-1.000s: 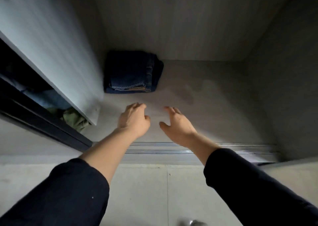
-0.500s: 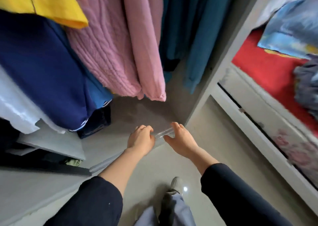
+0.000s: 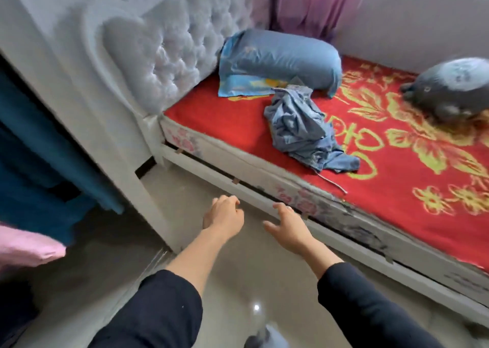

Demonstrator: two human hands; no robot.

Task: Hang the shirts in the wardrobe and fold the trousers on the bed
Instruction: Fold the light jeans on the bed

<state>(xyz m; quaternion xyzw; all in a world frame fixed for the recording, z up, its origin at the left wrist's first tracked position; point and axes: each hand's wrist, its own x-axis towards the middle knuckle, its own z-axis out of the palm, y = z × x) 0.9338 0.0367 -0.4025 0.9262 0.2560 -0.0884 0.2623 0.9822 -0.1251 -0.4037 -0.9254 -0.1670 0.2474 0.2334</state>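
Observation:
A crumpled pair of blue denim trousers (image 3: 307, 130) lies on the bed's red and gold cover (image 3: 397, 157), close to the near edge and just below a blue pillow (image 3: 280, 59). My left hand (image 3: 225, 215) and my right hand (image 3: 288, 225) hang side by side over the floor in front of the bed frame, both holding nothing; the left fingers curl loosely, the right fingers are spread. At the left edge, teal garments (image 3: 34, 162) and a pink one (image 3: 26, 247) hang in the wardrobe.
A white tufted headboard (image 3: 180, 43) stands between wardrobe and bed. The white wardrobe side panel (image 3: 87, 114) runs down to the floor. A dark plush toy (image 3: 455, 88) sits at the bed's far right. A purple curtain (image 3: 309, 3) hangs behind. Grey floor (image 3: 238, 276) lies below my hands.
My view has swung right from the wardrobe floor with folded jeans, past the hanging clothes, to the bed. Both hands stay in front of me, holding nothing.

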